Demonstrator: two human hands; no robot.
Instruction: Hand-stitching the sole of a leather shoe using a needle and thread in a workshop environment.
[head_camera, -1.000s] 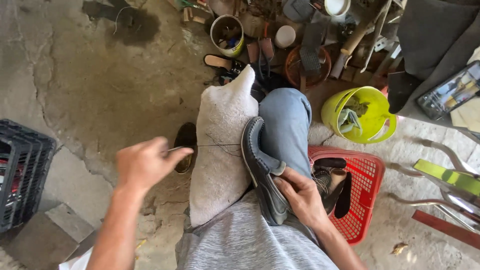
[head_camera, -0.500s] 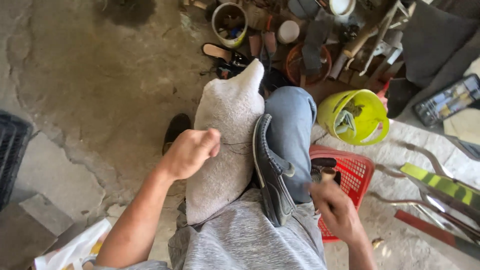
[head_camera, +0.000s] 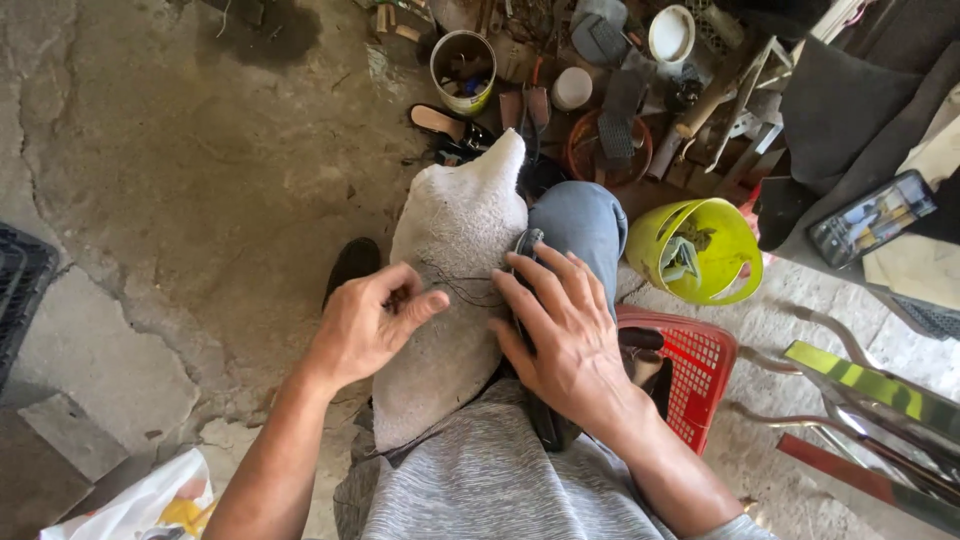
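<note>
Concrete floor (head_camera: 180, 200); towel (head_camera: 455, 270) on lap; right hand (head_camera: 565, 335) now flat over shoe (head_camera: 530, 300), open; left hand (head_camera: 370, 325), drawn closer, pinches thread (head_camera: 455, 290).

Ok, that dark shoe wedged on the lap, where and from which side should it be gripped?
Grip the dark shoe across its upturned edge, coming from above on the right. It stands on edge between the white towel and the jeans leg, so the towel side is blocked. The right hand already lies flat over that edge; the left hand pinches thin dark thread beside it.
</note>
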